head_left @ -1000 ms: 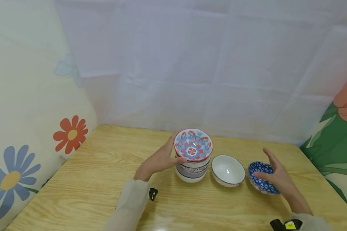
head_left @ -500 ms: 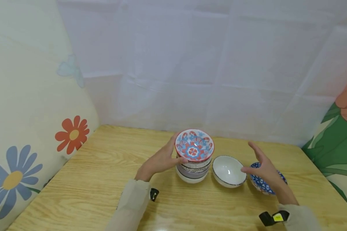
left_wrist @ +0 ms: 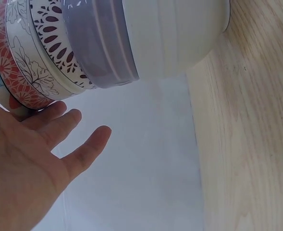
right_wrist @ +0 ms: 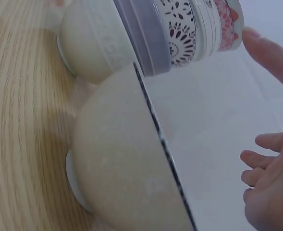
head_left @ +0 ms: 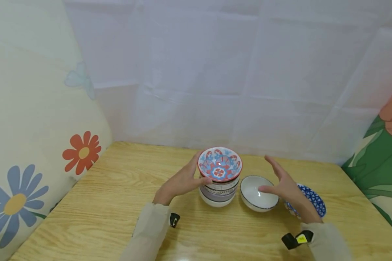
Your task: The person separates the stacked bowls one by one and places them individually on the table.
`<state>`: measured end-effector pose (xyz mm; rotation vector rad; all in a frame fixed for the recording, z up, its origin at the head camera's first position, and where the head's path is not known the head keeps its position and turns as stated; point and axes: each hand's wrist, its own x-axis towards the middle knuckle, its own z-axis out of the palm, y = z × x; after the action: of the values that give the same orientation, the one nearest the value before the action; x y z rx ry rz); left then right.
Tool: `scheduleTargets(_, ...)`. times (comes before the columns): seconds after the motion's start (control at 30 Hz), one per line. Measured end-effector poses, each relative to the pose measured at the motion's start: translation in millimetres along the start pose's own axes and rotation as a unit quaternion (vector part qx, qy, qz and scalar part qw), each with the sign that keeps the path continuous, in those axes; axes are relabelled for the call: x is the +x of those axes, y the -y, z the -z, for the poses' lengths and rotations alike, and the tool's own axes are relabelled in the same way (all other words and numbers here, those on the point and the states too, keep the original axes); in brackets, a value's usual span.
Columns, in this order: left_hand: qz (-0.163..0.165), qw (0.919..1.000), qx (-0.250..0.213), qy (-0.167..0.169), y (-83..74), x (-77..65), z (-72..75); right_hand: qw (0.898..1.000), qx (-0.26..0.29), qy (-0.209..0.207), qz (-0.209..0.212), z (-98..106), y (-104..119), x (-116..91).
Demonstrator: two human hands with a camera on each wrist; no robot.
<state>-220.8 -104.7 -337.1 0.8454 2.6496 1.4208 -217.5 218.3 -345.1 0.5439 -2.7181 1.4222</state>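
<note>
A stack of bowls [head_left: 217,197] stands mid-table, topped by a red-rimmed bowl [head_left: 219,165] with a red and blue flower pattern. My left hand [head_left: 181,179] grips the upper left side of the stack, thumb in front and fingers behind. In the left wrist view, some fingertips lie at the red-patterned bowl [left_wrist: 23,82], while one finger stretches away from it. Right of the stack sits a white bowl [head_left: 256,203] with a dark speckled rim. Over it hovers my right hand [head_left: 285,186], thumb and fingers spread, holding nothing; the right wrist view shows the hand [right_wrist: 276,178] above that rim.
A blue and white patterned bowl [head_left: 315,201] stands at the right, partly hidden by the right forearm. White cloth [head_left: 196,90] hangs behind the wooden table [head_left: 117,203]. Flower-printed panels flank both sides.
My right hand has moved left from over the blue patterned bowl to over the white bowl, its fingers still spread. The left hand and the stack have stayed in place.
</note>
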Motion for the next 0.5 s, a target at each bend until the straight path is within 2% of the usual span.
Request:
scheduleTargets(0.2, 0.002, 1.0, -0.001, 0.0, -1.1, 0.7, 0.5, 1.0, 0.013, 0.01, 0.014, -10.1, 10.7, 9.2)
scheduleTargets(0.5, -0.007, 1.0, -0.005, 0.003, -1.1, 0.9, 0.6, 0.995, 0.037, 0.026, 0.084, -24.7, 27.4, 21.9)
